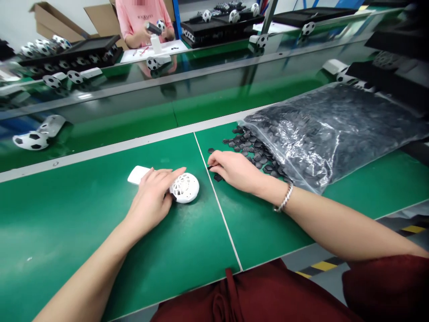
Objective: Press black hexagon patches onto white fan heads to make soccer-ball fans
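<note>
My left hand (150, 192) is closed around a white handheld fan (188, 190) lying on the green table. The fan's round, openwork head faces up, and its white handle (136, 174) sticks out beyond my fingers. A dark patch shows at the head's edge beside my thumb. To the right of the white seam line, my right hand (236, 171) pinches a small flat black piece (210, 167) between thumb and fingertips. Two more black pieces (218, 177) lie close to those fingertips. Beyond my right hand spreads a heap of the same black pieces (258, 150).
A clear plastic bag (318, 134) full of black pieces lies at the right, its mouth by the heap. Past the table's pale edge runs a green conveyor carrying a football-patterned fan (33, 140). Across it, a person in pink (144, 22) handles similar parts beside black trays (221, 29).
</note>
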`<state>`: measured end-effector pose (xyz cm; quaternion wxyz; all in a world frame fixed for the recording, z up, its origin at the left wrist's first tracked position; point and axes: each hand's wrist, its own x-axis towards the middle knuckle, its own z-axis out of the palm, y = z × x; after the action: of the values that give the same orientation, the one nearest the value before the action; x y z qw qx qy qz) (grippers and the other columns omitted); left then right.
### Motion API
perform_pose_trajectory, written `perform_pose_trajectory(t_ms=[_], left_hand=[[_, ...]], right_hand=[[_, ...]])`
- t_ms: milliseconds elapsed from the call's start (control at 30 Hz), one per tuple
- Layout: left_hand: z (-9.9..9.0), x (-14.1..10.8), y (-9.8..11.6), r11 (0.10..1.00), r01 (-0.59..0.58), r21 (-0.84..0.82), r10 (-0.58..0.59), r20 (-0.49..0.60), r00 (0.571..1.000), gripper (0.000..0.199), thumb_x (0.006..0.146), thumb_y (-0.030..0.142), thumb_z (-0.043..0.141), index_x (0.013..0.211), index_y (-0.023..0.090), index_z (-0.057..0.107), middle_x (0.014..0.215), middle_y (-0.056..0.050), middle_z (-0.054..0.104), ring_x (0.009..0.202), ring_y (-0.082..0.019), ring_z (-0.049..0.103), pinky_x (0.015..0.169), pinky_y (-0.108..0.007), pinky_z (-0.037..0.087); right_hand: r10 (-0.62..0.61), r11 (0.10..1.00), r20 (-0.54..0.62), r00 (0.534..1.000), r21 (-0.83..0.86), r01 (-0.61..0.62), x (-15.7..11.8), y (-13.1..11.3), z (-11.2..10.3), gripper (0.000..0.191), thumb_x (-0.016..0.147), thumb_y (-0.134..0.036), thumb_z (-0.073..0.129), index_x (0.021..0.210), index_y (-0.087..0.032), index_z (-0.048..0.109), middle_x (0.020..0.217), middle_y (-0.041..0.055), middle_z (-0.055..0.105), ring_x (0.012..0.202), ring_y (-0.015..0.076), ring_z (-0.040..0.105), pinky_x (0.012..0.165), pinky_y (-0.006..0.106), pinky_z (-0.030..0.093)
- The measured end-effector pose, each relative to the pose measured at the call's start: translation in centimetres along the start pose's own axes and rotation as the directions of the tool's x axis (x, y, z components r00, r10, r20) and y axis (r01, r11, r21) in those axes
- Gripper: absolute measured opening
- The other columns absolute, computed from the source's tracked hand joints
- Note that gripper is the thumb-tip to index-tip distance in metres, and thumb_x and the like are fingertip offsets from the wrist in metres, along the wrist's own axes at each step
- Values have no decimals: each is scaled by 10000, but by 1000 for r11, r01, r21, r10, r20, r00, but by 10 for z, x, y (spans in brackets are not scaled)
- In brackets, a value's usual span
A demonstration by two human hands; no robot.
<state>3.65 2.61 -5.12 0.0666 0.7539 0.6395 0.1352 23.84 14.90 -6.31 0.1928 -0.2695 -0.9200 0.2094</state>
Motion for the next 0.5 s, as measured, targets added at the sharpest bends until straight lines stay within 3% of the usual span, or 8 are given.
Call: perform_pose_trajectory(t_ms=[100, 167, 333, 500], left_hand=[[-1, 0, 0, 998, 22, -53, -18, 64, 998, 561, 720, 102, 397, 1269, 212, 395, 1246, -50, 492, 1202, -224, 374, 1058, -516, 172], [-1, 0, 1, 998, 14, -68, -7, 105, 994, 611, 729, 181, 476, 1320, 204, 320, 1291, -58, 454, 1247, -249, 312, 1065, -536, 131], [3, -1, 5, 999, 22, -42, -18, 76, 997, 762, 767, 434, 569, 1371, 154, 200, 1355, -110, 372, 1263, -286, 265, 1055, -551, 120], [5, -3, 12, 996, 53, -72, -47, 81, 996, 823, 768, 581, 514, 1385, 164, 164, 1383, -113, 329, 1276, -293, 239, 1056, -562, 94]], right_hand=[[22, 918, -49, 999, 397, -1, -3, -9, -7, 23, 789, -142, 625, 777, -144, 606, 770, -7, 620, 703, 109, 566, 667, 221, 446], [-53, 846, -53, 997, 528, 73, -5, -17, -9, 18, 788, -152, 631, 777, -147, 617, 797, -6, 618, 752, 107, 571, 714, 223, 456], [-272, 831, -82, 959, 483, 277, -9, -30, -3, 34, 798, -114, 619, 784, -143, 631, 842, 18, 581, 823, 109, 542, 763, 231, 426], [-341, 853, -104, 934, 384, 354, -5, -35, 5, 41, 808, -135, 621, 802, -172, 638, 803, -5, 618, 782, 115, 549, 744, 261, 387]])
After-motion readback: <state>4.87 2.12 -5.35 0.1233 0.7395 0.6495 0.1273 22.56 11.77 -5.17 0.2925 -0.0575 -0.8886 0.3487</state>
